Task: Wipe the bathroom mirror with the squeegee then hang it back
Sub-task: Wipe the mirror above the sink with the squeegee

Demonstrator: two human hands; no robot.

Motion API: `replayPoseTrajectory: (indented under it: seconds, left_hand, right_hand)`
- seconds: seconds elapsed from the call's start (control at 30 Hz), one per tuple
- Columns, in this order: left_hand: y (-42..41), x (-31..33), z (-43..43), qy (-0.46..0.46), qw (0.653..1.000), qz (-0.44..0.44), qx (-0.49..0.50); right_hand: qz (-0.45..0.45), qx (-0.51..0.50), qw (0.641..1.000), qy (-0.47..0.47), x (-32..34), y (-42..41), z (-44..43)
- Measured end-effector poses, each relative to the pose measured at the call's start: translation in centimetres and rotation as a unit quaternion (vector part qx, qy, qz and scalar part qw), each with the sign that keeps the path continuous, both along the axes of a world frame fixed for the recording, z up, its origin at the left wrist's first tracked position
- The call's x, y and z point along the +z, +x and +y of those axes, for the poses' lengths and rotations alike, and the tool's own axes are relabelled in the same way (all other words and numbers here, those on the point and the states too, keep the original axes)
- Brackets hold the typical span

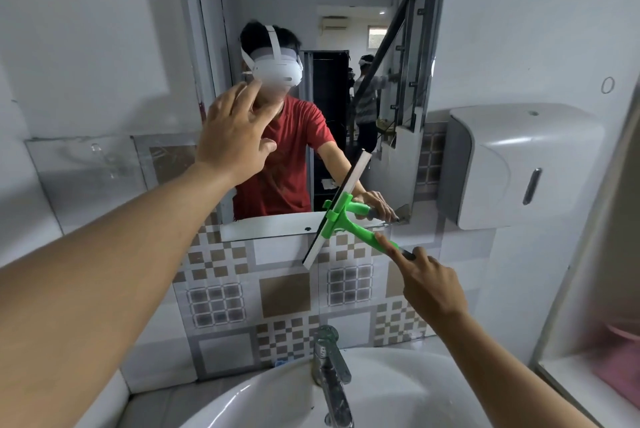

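The bathroom mirror (294, 12) hangs on the wall above the sink. My right hand (431, 285) grips the handle of a green squeegee (349, 223), index finger stretched along it. Its white blade lies tilted across the mirror's lower right edge, the lower end over the tiles below. My left hand (235, 130) is raised in front of the mirror's left part, fingers spread, holding nothing; whether it touches the glass I cannot tell. The mirror shows a person in a red shirt with a white headset.
A white sink (398, 389) with a chrome tap (330, 368) sits directly below. A grey paper towel dispenser (519, 164) is mounted right of the mirror. A glass shelf (86, 164) is at the left. Patterned tiles (270, 292) cover the wall beneath the mirror.
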State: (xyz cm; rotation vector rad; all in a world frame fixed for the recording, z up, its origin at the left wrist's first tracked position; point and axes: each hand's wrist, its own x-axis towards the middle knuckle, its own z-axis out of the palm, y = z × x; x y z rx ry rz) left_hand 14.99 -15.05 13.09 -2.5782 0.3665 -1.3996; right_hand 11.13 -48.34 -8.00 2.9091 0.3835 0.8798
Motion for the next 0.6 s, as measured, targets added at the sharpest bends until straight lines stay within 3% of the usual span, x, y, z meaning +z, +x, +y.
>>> replayPoseTrajectory:
  seconds: [0.33,0.6]
  left_hand:
    - [0.2,-0.2,0.0,-0.005,1.0,-0.011,-0.004]
    - [0.4,-0.3,0.1,-0.008,1.0,-0.016,-0.006]
  right_hand:
    - [0.101,-0.091,0.975,0.174,-4.0,-2.0,1.0]
    - [0.14,-0.092,0.951,0.259,-5.4,-3.5,4.2]
